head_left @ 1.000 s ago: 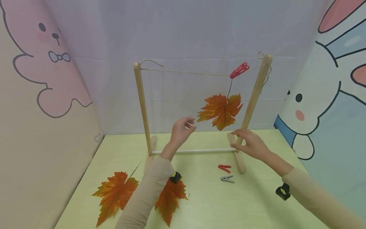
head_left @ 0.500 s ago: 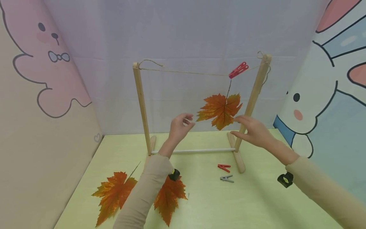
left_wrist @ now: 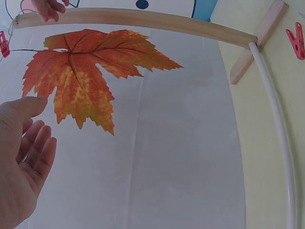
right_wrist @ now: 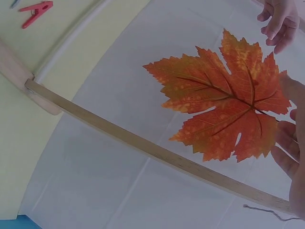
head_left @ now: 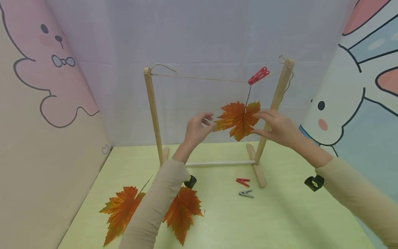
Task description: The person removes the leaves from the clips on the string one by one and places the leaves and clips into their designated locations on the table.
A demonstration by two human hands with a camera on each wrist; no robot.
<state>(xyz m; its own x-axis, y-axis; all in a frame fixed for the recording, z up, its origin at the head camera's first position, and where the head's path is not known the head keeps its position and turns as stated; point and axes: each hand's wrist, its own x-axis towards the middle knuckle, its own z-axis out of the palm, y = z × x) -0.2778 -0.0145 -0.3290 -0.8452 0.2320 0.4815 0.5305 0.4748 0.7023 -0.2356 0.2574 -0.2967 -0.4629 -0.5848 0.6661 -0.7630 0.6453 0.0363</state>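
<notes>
An orange maple leaf (head_left: 237,117) hangs by its dark stem from a red clothespin (head_left: 258,75) clipped on the string (head_left: 199,78). My left hand (head_left: 197,129) is at the leaf's left tip, fingers relaxed and slightly bent, nothing gripped. On the other side, my right hand (head_left: 280,129) has its thumb and fingers spread apart at the leaf's right edge. The right wrist view shows those fingers (right_wrist: 287,143) right beside the leaf's stem end. In the left wrist view the leaf (left_wrist: 81,71) hangs past the left thumb.
A wooden frame's posts (head_left: 152,110) hold the string, with a white rod (head_left: 220,163) low between them. On the table lie a red clothespin (head_left: 243,182), a grey clothespin (head_left: 246,194) and two more leaves, one at left (head_left: 121,212) and one (head_left: 185,214) by the left sleeve.
My right hand has risen from beside the right post's base up to the hanging leaf's right edge. The left hand has moved slightly up to the leaf's left tip.
</notes>
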